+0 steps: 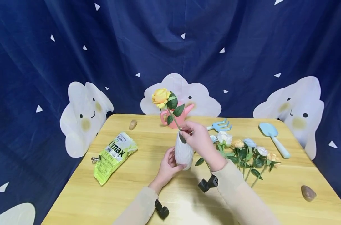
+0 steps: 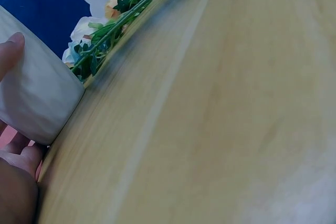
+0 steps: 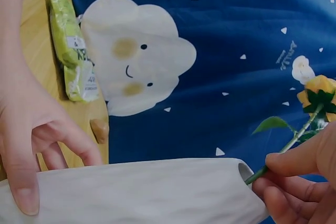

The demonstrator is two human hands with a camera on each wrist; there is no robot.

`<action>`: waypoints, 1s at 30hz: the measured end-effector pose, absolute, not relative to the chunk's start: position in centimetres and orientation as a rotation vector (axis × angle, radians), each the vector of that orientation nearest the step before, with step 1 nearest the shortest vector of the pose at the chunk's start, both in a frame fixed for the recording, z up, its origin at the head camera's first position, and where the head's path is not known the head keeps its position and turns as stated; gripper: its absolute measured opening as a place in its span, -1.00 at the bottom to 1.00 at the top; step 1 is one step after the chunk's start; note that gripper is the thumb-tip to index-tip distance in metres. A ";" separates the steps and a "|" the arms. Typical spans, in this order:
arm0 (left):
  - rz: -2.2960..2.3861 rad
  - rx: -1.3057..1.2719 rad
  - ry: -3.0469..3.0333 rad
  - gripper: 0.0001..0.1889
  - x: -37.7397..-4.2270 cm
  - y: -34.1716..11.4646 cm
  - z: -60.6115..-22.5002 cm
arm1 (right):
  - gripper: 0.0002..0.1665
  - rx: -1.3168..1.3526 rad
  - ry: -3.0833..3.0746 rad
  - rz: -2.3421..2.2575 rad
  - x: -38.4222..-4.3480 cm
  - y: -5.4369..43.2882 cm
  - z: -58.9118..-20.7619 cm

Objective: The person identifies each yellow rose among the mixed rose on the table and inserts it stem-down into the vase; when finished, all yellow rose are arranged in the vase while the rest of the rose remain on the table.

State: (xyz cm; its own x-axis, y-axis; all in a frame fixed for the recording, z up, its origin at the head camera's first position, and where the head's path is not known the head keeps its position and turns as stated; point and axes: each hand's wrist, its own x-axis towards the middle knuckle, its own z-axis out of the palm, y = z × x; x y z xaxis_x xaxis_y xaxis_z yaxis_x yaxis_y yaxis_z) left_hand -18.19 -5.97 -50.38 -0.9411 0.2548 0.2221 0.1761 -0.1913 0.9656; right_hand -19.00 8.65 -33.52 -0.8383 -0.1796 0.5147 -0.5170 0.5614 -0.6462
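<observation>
A white textured vase (image 1: pixel 184 155) stands on the table, leaning slightly, with my left hand (image 1: pixel 167 165) curled round its lower part. In the left wrist view the thumb lies across the vase (image 2: pixel 39 85). My right hand (image 1: pixel 198 139) pinches the green stem of a yellow rose (image 1: pixel 161 97) at the vase's mouth. The right wrist view has the stem (image 3: pixel 289 144) entering the opening between thumb and fingers (image 3: pixel 299 156). How far down the stem reaches is hidden inside the vase. The bloom tilts up and to the left, with dark green leaves below it.
Several white, blue and orange roses (image 1: pixel 238 143) lie to the right. Behind the vase is a pink watering can (image 1: pixel 174 122). A blue hand rake (image 1: pixel 221 125), blue trowel (image 1: pixel 274 139), green bag (image 1: pixel 114 156) with a binder clip (image 1: pixel 95 159), and two stones (image 1: pixel 308 193) are around the table.
</observation>
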 end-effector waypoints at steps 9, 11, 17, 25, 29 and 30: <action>2.332 0.509 1.966 -0.21 -18.1 -5.8 -50.6 | -0.88 0.549 -2.392 1.176 -18.3 9.3 -33.9; 2.335 0.534 1.967 -0.21 -18.1 -5.8 -50.6 | -0.88 0.528 -2.379 1.208 -17.8 9.9 -33.9; 2.346 0.603 1.961 -0.20 -18.2 -6.1 -50.6 | -0.86 0.424 -2.408 1.263 -16.2 12.3 -34.0; 2.328 0.613 1.987 -0.20 -18.2 -6.2 -50.8 | -0.87 0.273 -2.455 1.211 -14.8 16.4 -35.1; 2.323 0.595 1.973 -0.20 -18.2 -6.2 -50.6 | -0.85 0.186 -2.439 1.190 -14.0 18.9 -36.1; 2.321 0.590 1.972 -0.20 -18.2 -6.2 -50.6 | -0.85 0.164 -2.437 1.185 -13.7 19.6 -36.4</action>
